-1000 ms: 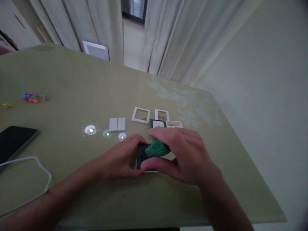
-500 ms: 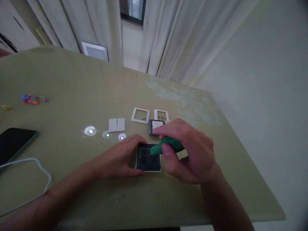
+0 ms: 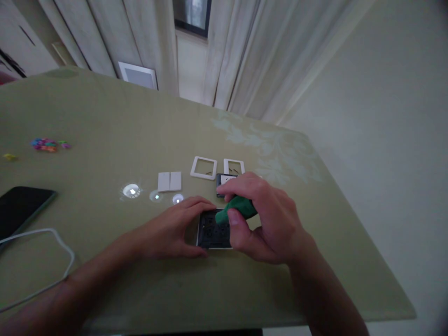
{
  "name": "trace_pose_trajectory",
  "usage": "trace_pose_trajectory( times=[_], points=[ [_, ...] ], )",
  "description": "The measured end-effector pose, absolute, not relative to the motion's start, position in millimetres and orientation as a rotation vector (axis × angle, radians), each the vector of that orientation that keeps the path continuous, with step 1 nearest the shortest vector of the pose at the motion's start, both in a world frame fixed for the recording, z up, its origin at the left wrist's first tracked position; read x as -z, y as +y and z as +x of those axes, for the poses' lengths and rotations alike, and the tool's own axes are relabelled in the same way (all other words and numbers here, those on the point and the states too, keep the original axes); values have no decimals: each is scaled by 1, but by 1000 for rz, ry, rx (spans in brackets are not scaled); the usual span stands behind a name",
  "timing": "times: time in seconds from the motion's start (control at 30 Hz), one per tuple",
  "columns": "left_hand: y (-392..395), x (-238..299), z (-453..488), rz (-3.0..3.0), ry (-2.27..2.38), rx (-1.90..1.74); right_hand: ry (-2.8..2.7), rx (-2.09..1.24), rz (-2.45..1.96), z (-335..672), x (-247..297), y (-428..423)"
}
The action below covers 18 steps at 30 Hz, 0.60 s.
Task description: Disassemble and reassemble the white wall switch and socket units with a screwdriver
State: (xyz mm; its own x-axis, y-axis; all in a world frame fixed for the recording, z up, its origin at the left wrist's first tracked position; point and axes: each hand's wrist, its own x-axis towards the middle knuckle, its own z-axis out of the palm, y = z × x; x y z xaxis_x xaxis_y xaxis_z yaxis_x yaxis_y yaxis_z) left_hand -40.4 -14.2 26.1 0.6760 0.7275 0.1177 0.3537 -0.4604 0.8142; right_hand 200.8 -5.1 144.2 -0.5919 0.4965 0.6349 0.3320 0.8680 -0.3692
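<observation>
A dark square switch module [image 3: 212, 232] with a pale rim lies on the green table [image 3: 105, 116] in front of me. My left hand [image 3: 171, 228] grips its left edge with thumb and fingers. My right hand [image 3: 261, 217] is closed round a green-handled screwdriver [image 3: 234, 208], whose tip points down at the module. Just behind my right hand lies another dark module [image 3: 224, 179] with a white face, partly hidden by my fingers.
Two white square frames [image 3: 204, 168] [image 3: 234, 166] and a white two-part rocker plate [image 3: 170, 181] lie further back. A black phone [image 3: 19, 207] and a white cable [image 3: 45, 252] are at the left, with small coloured pieces [image 3: 47, 143] beyond. The table's right edge [image 3: 350, 205] drops off to the floor.
My right hand with the screwdriver lifted to the right, uncovering the module, then came back left and down over its right side. My left hand stayed on the module.
</observation>
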Motion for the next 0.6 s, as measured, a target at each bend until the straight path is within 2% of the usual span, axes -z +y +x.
trace_pose_trajectory(
  times=[0.3, 0.6],
  points=[
    [-14, -26, -37, 2071, 838, -602, -2119, -283, -552, 206, -145, -4],
    [-15, -25, -38, 2099, 857, -618, -2213, -256, -598, 199, -141, -2]
  ],
)
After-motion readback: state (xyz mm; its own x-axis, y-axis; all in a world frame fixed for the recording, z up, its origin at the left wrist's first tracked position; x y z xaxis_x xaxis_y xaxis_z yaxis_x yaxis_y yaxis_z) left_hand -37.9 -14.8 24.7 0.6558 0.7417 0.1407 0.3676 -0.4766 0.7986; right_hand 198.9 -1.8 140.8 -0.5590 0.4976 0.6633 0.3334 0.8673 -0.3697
